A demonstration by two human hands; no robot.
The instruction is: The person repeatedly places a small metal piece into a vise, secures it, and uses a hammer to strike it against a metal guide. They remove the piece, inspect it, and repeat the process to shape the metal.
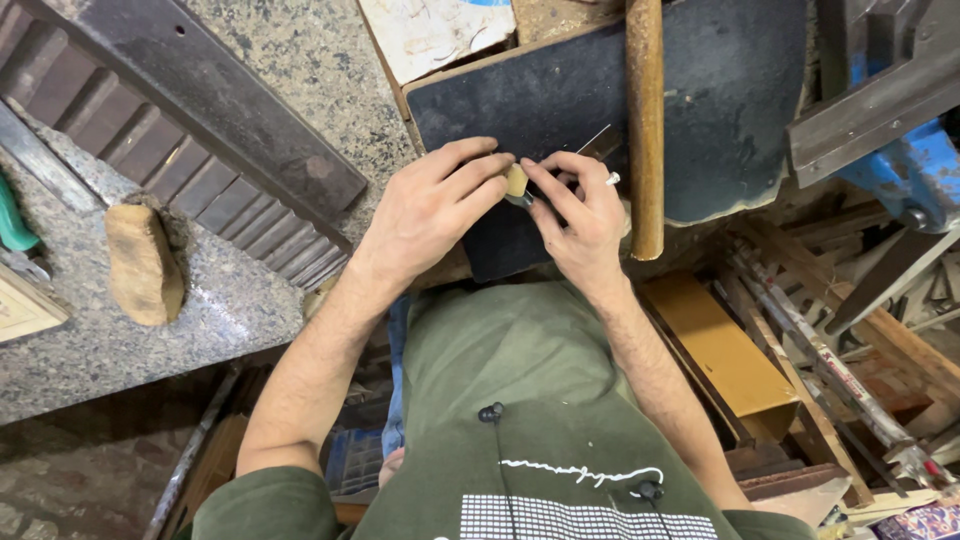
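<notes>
My left hand (pixel 435 205) pinches a small tan wooden block (pixel 516 181) between thumb and fingers, over a dark rough board (pixel 720 110). Facing it from the right, my right hand (pixel 580 215) grips a thin metal tool (pixel 598 145) whose tip meets the block, and a white cigarette (pixel 612 179) sticks out between its fingers. Both hands touch at the block. A long wooden handle (pixel 645 120) lies across the board just right of my right hand.
A speckled stone counter (pixel 110 330) at left carries a carved dark wooden moulding (pixel 180 130) and a lump of wood (pixel 143 262). A blue vise (pixel 915 165) stands at the right. Wood scraps, a yellow-brown plank (pixel 725 350) and metal rods lie below right.
</notes>
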